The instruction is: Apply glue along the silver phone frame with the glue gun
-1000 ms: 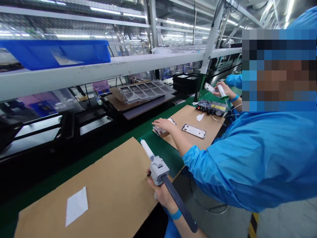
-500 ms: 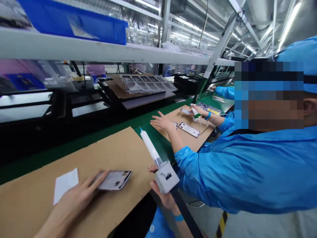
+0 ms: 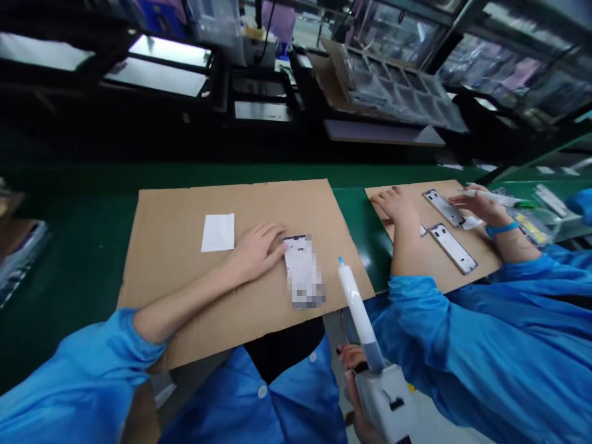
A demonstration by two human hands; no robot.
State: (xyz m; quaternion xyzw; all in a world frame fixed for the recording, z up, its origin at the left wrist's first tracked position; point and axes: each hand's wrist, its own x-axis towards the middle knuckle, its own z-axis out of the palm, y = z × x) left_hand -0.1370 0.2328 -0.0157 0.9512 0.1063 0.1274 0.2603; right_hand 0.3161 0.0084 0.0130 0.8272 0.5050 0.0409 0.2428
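Note:
My left hand (image 3: 258, 250) lies on the brown cardboard sheet (image 3: 171, 277), fingers stretched out. Its thumb and fingertips touch the upper left edge of a phone frame (image 3: 303, 268), which is flat with its pale inner side up, partly pixelated. Lower right, my right hand (image 3: 355, 385) is wrapped round a dispensing syringe (image 3: 358, 308) with a white barrel, a blue tip and a boxy grey-white holder. The tip points up and stands apart from the phone frame. Part of my right hand is hidden behind the holder. A white paper (image 3: 218, 232) lies left of my left hand.
To the right, a co-worker's hands (image 3: 398, 203) are over another cardboard sheet (image 3: 444, 280) with several phone frames (image 3: 452, 248). Black trays (image 3: 259, 92) and a plastic divider tray (image 3: 393, 86) line the back above the green table (image 3: 69, 246). Stacked items (image 3: 23, 259) sit far left.
My view has turned down and to the left. The phone frame has turned more upright in view, and my left hand has shifted to its upper left edge. My right hand keeps the syringe.

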